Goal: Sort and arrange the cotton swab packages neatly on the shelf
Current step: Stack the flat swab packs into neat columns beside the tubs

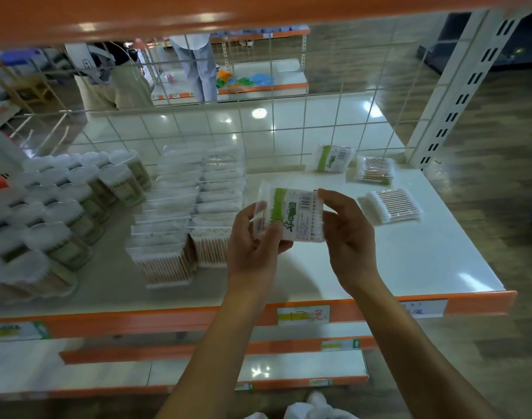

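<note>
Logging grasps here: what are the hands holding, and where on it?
Both hold one green-labelled cotton swab package: left hand grips its left edge, right hand pinches its right edge.

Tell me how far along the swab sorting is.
Done: two rows of flat packs stand lined up beside the round tubs. In hand: left hand and right hand hold one green-labelled pack. Left: three loose packs lie scattered on the shelf at right.

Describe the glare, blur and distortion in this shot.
Head view: bright spots glare on the white shelf; the round tubs at left smear with blur; the package between left hand and right hand reads fairly sharp; wide-angle bending curves the orange top beam.
</note>
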A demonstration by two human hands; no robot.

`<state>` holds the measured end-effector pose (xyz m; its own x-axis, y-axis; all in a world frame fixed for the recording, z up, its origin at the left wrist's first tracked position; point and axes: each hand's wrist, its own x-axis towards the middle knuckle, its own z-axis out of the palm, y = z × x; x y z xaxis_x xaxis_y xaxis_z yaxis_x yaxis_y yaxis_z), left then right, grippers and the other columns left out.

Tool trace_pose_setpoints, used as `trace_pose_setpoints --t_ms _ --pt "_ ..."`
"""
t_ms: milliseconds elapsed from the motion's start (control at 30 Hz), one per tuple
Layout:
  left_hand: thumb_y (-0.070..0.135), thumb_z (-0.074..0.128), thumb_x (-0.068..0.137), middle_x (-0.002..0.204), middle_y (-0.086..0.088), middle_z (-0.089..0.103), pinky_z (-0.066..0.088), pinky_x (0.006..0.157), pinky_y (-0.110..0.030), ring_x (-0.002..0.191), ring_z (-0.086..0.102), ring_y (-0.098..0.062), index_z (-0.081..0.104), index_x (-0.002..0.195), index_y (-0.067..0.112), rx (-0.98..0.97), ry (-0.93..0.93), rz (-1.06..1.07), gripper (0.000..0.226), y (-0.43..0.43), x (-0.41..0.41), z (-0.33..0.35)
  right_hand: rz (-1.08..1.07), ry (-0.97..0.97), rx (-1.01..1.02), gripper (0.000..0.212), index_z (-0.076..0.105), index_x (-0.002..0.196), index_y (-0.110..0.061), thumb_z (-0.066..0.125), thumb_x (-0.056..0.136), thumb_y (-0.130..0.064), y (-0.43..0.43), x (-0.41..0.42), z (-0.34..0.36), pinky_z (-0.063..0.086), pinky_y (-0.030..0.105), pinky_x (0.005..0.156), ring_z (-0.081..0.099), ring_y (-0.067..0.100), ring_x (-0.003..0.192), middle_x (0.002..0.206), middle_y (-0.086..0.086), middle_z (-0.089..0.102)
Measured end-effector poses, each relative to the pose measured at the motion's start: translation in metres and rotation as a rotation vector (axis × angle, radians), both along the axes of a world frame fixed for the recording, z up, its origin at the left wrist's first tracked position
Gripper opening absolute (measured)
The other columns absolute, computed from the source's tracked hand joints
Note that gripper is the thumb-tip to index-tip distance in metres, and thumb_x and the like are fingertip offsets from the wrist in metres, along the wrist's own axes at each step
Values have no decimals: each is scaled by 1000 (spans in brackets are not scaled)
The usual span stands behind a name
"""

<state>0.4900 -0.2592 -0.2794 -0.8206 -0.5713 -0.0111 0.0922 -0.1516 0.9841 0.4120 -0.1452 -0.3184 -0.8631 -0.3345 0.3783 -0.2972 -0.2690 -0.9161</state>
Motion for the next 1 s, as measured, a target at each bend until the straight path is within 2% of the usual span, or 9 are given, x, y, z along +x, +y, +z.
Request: trace_pose_setpoints --t_ms 100,200,367,467,567,700,833,933,1000 --pt "6 58 89 102 0 65 54 66 -20 89 68 -9 55 103 30 -25 -19 -7 28 -9 10 0 31 -62 -68 37 59 110 -12 40 85 6 -5 6 4 53 38 78 66 27 97 102 -2 69" --pt "5 56 92 105 -2 66 53 65 -20 91 68 -10 56 111 25 -48 -5 1 27 -17 19 2 -43 -58 -13 21 61 102 -16 50 84 -16 -13 13 11 53 36 77 65 23 96 100 1 67" --pt "24 58 80 95 8 69 53 63 -20 86 68 -9 57 114 21 -193 28 47 34 -28 29 4 -247 299 317 24 62 105 -18 56 82 -25 -24 26 17 47 24 92 53 12 116 120 0 57" --pt "27 59 82 91 13 68 57 66 -32 82 68 -11 58 109 31 -285 19 70 28 -36 36 4 -237 379 375 34 61 112 -15 59 80 -27 -35 40 26 42 17 95 52 12 117 121 -1 57" --pt "38 62 80 92 8 68 58 71 -45 83 68 -16 58 106 37 -325 36 85 26 -43 40 7 -162 350 423 47 51 124 -23 63 81 -36 -44 51 33 40 13 94 52 7 116 122 -12 54" --pt "45 60 77 95 10 69 54 67 -28 84 68 -11 60 107 34 -306 93 59 31 -49 45 14 -25 237 384 60 41 132 -29 65 78 -42 -50 56 41 40 9 90 51 -1 116 125 -21 50" --pt "40 58 83 100 8 70 55 77 -32 96 67 -16 60 114 29 -281 173 13 32 -54 50 17 59 198 383 66 39 133 -32 72 75 -37 -54 60 46 42 11 90 52 -1 117 126 -18 53" --pt "40 58 86 106 4 69 54 83 -34 104 64 -20 63 115 28 -297 216 1 31 -58 51 16 37 186 377 60 40 132 -29 68 79 -26 -59 64 48 38 2 83 50 -15 110 122 -23 52" --pt "35 59 85 116 -2 64 52 88 -37 112 60 -22 61 117 28 -353 225 40 33 -63 52 13 17 174 338 50 45 133 -19 62 85 -25 -62 64 47 41 4 82 55 -10 107 119 -19 57"
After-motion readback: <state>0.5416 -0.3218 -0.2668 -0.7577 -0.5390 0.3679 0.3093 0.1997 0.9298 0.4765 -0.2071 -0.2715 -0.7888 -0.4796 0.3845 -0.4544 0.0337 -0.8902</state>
